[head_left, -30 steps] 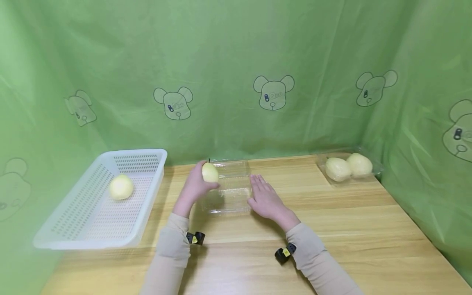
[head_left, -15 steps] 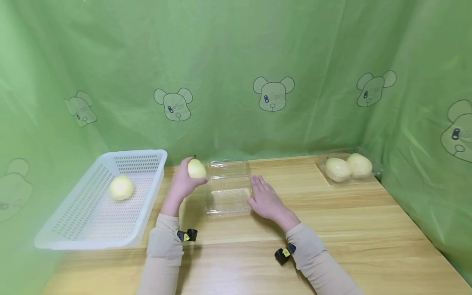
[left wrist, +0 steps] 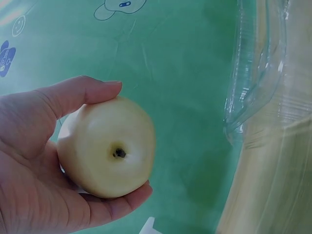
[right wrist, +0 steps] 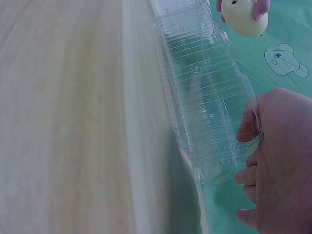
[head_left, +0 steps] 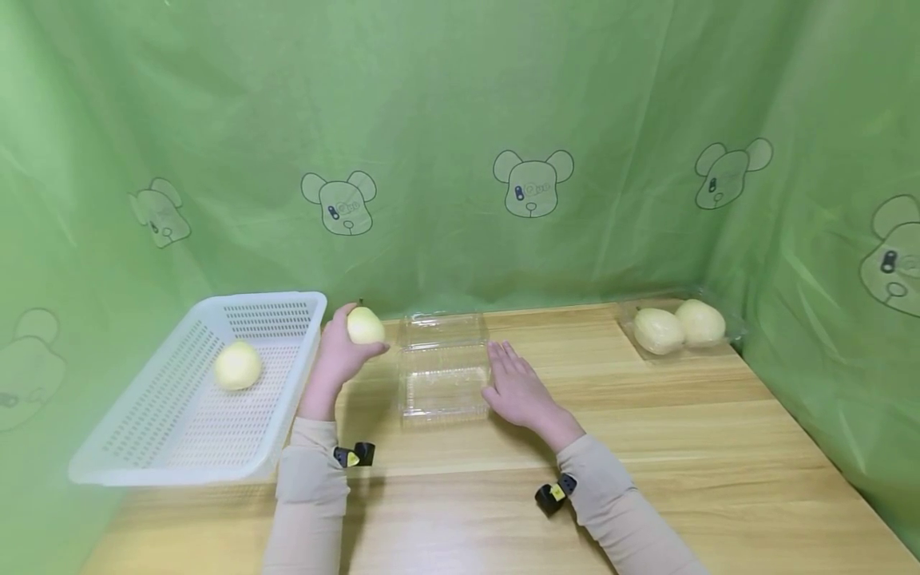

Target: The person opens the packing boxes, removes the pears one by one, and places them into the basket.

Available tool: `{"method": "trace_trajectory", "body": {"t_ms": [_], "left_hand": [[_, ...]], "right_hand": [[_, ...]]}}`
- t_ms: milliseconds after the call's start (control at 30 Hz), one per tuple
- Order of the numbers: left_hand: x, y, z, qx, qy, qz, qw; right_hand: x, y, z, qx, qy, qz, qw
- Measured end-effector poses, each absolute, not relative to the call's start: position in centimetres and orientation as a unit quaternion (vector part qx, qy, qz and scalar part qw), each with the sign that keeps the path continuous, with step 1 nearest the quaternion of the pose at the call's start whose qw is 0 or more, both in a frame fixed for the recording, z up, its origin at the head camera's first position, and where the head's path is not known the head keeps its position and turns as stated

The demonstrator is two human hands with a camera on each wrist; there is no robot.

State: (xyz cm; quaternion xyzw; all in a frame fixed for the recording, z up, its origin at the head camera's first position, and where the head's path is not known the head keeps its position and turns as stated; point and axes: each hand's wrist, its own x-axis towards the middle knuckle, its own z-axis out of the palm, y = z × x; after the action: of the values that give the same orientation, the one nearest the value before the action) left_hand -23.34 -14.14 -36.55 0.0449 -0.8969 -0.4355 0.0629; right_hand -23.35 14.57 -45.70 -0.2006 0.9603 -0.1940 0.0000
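Note:
My left hand [head_left: 336, 351] grips a pale yellow pear [head_left: 366, 326] between thumb and fingers, in the air left of an open clear plastic clamshell box [head_left: 444, 391]. The left wrist view shows this pear [left wrist: 97, 151] end-on, with a dark spot in its dimple. My right hand [head_left: 523, 393] rests at the right side of the box, fingers straight and thumb against its edge. In the right wrist view, the ribbed clear box [right wrist: 204, 92] stands beside the right hand [right wrist: 285, 161]. The lid lies folded back toward the curtain.
At the left, a white perforated basket [head_left: 287, 399] holds another pear [head_left: 238, 366]. At the back right, a clear box [head_left: 632, 311] contains two pears [head_left: 679, 326]. A green curtain [head_left: 431, 120] surrounds the wooden table [head_left: 460, 495].
My left hand has moved left with the pear, from over the box's left part to the space between box and basket. The right hand has stayed in place.

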Motion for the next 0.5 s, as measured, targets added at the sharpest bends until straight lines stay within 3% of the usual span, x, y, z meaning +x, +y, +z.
{"method": "trace_trajectory", "body": {"t_ms": [500], "left_hand": [[-23.0,-15.9,-35.9,0.044,-0.882,-0.462,0.08]], "right_hand": [[-23.4,14.6,-45.8,-0.2,0.96,-0.197,-0.002]]}}
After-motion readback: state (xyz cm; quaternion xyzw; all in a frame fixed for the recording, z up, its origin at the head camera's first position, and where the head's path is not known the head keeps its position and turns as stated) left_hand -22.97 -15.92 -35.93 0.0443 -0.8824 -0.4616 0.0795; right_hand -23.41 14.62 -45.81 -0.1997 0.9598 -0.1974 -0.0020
